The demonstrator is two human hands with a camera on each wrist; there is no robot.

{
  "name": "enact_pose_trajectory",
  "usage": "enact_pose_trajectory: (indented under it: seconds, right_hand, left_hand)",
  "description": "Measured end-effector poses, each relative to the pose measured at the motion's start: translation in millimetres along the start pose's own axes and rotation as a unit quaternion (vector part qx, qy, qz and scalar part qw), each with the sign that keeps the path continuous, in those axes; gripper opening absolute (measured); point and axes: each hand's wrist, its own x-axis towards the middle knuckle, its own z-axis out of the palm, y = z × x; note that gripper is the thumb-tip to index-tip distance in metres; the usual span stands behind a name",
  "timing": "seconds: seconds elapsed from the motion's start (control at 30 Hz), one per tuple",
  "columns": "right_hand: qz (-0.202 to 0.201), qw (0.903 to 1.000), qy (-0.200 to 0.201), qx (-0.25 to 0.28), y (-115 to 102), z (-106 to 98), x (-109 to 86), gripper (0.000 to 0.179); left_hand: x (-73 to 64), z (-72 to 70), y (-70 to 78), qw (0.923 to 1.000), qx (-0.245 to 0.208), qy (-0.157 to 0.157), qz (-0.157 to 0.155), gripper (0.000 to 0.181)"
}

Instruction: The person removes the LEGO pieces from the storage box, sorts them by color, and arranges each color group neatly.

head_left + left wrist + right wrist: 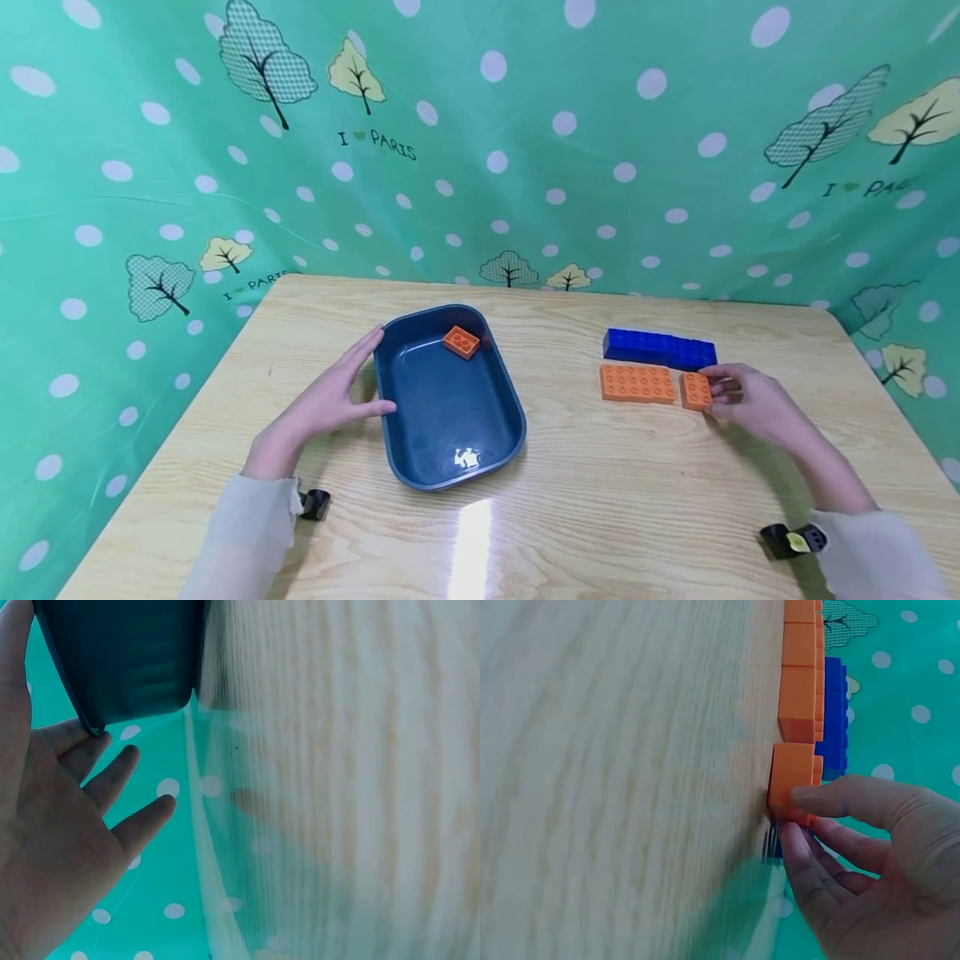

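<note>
A dark blue rounded tray (453, 479) stands on the wooden table, with one orange toy brick (461, 342) inside near its far end. My left hand (333, 392) rests against the tray's left rim, fingers straight and spread; the left wrist view shows the fingertips at the tray wall (124, 667). To the right, my right hand (757, 404) holds a small orange brick (696, 392) by its right end, thumb on the near face (791, 780). A row of orange bricks (637, 383) lies just left of it, with a narrow gap between.
Behind the orange row lies a line of blue bricks (656, 347). Bare wooden table (600, 492) stretches between the tray and my right arm. A green dotted cloth (480, 150) hangs along the table's back and sides.
</note>
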Motion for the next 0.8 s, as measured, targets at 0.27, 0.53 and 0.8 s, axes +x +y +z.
enact_pose_trajectory:
  seconds: [0.27, 0.53, 0.8]
  right_hand:
    - [-0.019, 0.9998, -0.001, -0.006, -7.4, 7.6, 6.7, 0.056]
    - [0.003, 0.9999, -0.010, 0.001, -12.2, 9.6, 6.6, 0.056]
    - [-0.018, 0.9996, 0.018, 0.011, -24.1, -7.3, -6.3, 0.052]
  left_hand:
    - [-2.8, -4.0, 0.6, 1.0000, 0.002, 0.001, -0.006, 0.106]
    - [-4.7, -2.0, 0.1, 1.0000, -0.003, 0.000, -0.006, 0.106]
    - [-1.4, 0.4, 2.1, 0.9999, -0.003, -0.002, -0.010, 0.106]
